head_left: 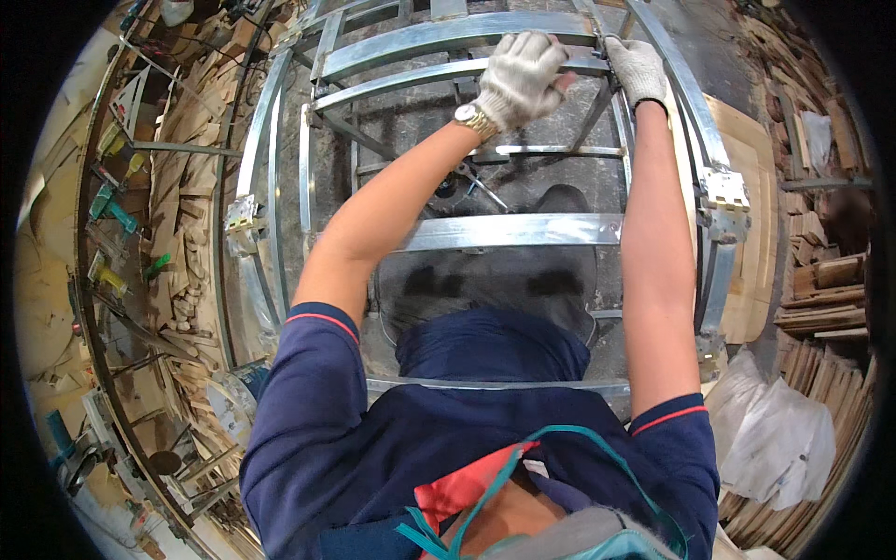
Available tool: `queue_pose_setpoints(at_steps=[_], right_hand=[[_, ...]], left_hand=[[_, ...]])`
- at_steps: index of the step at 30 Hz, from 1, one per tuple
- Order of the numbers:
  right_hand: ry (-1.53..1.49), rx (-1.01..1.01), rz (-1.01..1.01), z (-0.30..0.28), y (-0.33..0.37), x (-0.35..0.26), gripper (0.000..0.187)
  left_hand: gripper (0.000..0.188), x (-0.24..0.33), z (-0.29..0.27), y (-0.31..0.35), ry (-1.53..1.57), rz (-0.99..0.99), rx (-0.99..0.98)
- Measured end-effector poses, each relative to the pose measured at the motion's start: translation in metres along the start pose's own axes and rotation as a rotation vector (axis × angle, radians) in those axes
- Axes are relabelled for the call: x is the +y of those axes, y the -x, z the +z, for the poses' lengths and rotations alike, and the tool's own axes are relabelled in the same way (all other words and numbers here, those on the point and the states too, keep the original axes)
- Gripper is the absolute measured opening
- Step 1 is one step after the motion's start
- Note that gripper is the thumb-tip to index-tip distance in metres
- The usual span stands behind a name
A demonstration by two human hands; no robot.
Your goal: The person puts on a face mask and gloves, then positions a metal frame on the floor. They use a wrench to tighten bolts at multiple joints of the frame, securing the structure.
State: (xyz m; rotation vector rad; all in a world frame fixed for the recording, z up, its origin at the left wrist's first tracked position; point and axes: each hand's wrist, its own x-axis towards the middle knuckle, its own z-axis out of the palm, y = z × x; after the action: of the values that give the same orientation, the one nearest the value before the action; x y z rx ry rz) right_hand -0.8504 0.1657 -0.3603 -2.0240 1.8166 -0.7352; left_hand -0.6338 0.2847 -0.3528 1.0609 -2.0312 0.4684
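Observation:
A large silvery metal frame point(509, 231) of square tubes and crossbars surrounds me. My left hand point(525, 79), in a whitish knit glove with bare fingertips showing, is over the two far crossbars near their right end. Its fingers are curled closed, and whatever they may hold is hidden. My right hand point(639, 70), also gloved, is closed at the far right joint, where a crossbar point(457, 35) meets the side of the frame. Its fingertips press against the metal there. A wristwatch point(476, 119) with a gold band is on my left wrist.
Hinge-like metal brackets point(724, 189) sit on both sides of the frame. Wood scraps point(191, 243) and clamps point(112, 207) lie along the left. Stacked wood strips point(826, 299), a plywood panel point(747, 224) and a plastic bag point(775, 429) are at the right. A T-shaped tool point(483, 189) lies below the crossbars.

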Motion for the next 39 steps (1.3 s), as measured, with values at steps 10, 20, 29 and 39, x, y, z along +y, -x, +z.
queue_pose_setpoints(at_steps=[10, 20, 29, 39], right_hand=[[0.027, -0.140, 0.061, -0.004, 0.003, -0.018, 0.070], [-0.005, -0.156, 0.091, -0.010, 0.012, -0.031, 0.064], [-0.053, -0.085, 0.136, -0.006, 0.014, -0.016, 0.068], [-0.332, 0.056, 0.251, -0.009, 0.023, -0.020, 0.086]], left_hand=[[0.043, -0.048, -0.018, 0.177, 0.090, 0.133, -1.123], [0.048, -0.131, -0.001, 0.326, 0.060, -0.343, -1.418], [0.045, -0.096, 0.000, 0.324, 0.087, -0.213, -1.345], [0.038, -0.097, 0.021, 0.364, -0.123, 0.041, -1.306]])
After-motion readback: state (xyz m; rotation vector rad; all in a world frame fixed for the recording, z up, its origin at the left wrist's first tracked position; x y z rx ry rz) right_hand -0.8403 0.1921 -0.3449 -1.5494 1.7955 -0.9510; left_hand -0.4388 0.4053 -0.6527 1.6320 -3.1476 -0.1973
